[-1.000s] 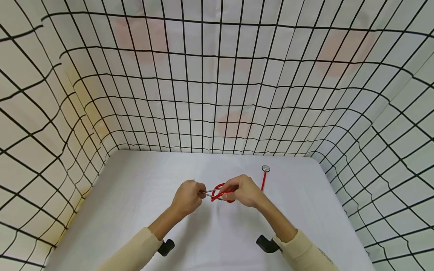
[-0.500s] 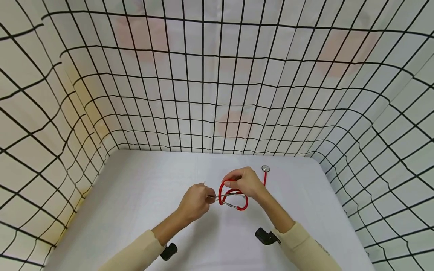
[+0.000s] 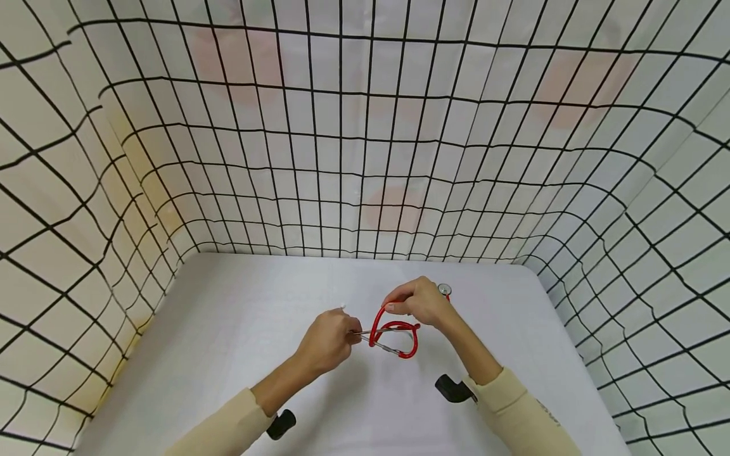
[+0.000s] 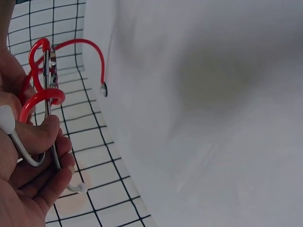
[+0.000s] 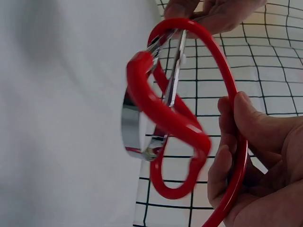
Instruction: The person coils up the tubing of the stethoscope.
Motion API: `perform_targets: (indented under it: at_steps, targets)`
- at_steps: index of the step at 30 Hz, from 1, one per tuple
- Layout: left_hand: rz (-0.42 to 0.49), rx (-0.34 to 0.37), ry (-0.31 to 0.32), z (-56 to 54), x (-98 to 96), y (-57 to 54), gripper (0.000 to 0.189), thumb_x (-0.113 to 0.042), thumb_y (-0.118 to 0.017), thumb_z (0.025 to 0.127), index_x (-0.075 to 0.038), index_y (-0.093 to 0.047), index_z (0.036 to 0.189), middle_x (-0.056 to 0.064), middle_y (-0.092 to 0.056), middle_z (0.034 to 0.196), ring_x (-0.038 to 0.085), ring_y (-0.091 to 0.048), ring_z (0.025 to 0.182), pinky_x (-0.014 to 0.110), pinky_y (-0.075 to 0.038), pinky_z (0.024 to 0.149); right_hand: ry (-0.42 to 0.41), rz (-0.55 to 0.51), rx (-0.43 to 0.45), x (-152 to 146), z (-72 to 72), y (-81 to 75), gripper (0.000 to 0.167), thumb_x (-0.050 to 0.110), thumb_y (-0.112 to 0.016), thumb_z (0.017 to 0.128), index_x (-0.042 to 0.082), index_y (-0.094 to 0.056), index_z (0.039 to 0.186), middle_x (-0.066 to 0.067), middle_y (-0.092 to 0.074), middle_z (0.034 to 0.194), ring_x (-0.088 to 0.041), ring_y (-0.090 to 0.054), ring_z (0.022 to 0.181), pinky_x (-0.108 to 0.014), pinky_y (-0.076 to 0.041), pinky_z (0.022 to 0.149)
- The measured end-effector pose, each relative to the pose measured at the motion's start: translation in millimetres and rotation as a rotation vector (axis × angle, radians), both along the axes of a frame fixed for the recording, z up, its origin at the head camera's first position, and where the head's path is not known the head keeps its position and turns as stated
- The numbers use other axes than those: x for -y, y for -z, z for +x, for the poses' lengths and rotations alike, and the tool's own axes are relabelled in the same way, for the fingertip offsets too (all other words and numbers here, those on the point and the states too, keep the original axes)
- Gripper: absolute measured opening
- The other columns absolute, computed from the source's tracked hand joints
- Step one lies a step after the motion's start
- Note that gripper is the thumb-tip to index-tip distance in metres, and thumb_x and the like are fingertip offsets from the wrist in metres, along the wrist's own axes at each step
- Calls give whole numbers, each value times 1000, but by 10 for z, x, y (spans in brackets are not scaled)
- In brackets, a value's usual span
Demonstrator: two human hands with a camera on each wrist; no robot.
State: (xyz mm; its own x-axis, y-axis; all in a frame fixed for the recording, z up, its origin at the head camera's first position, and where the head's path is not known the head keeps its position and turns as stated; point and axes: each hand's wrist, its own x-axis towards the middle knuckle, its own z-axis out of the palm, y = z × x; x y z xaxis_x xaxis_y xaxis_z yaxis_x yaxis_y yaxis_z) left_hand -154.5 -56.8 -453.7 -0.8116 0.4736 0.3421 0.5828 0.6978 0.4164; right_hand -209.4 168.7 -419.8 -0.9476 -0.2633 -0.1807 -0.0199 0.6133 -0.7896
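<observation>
A stethoscope with red tubing (image 3: pixel 413 345) and metal ear tubes (image 3: pixel 388 348) is held between both hands. My left hand (image 3: pixel 327 342) grips the ear tubes near their white ear tips (image 4: pixel 6 119). In the right wrist view the red tubing (image 5: pixel 165 118) loops around the metal part. My right hand (image 3: pixel 422 301) pinches a stretch of that tubing between thumb and fingers (image 5: pixel 248 111), a little above and right of the left hand. The round chest piece (image 3: pixel 444 289) lies on the table just beyond the right hand.
A white table (image 3: pixel 239 297) lies under the hands. Black wire mesh (image 3: pixel 365 139) surrounds its back and sides. Black wrist cameras (image 3: pixel 453 388) sit on both forearms near the sleeves.
Both hands have shifted: the left slightly right and nearer, the right upward and to the right with the tubing. A larger red loop now shows around the ear tubes.
</observation>
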Motion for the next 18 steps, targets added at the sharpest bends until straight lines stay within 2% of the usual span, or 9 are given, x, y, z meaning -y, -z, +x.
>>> perform_targets:
  at_steps: [3, 7, 11, 14, 18]
  targets:
    - [42, 25, 34, 12, -17, -17, 15, 3, -77, 79, -12, -79, 78, -8, -75, 74, 9, -62, 71, 40, -54, 100, -37, -12, -1, -32, -14, 27, 8, 21, -78, 88, 17, -82, 94, 3, -77, 87, -17, -65, 87, -35, -52, 76]
    - [93, 59, 73, 63, -56, -75, 12, 0, -79, 79, -12, -79, 79, -7, -76, 76, 8, -62, 73, 36, -55, 96, -67, -31, 46, -85, -28, 108, 11, 27, -77, 89, 19, -82, 96, 3, -77, 93, -20, -64, 89, -35, -50, 76]
    - [125, 80, 84, 98, -74, -117, 10, -1, -81, 80, -11, -80, 80, -5, -76, 78, 7, -63, 74, 29, -57, 81, -71, -41, 127, -151, -61, 198, 17, 31, -77, 89, 19, -82, 99, 2, -77, 97, -22, -64, 91, -36, -50, 78]
    - [153, 102, 89, 103, -73, -137, 10, -1, -81, 80, -11, -80, 81, -4, -77, 79, 9, -64, 74, 22, -53, 66, -85, -67, 175, -192, -90, 262, 21, 31, -77, 89, 15, -81, 102, 0, -76, 96, -21, -65, 91, -36, -52, 80]
    - [193, 128, 91, 94, -62, -200, 9, -1, -81, 81, -10, -81, 83, -3, -77, 81, 10, -67, 76, 21, -54, 65, -83, -140, 232, -216, -104, 317, 27, 30, -78, 89, 10, -80, 106, -4, -76, 96, -21, -66, 90, -35, -52, 81]
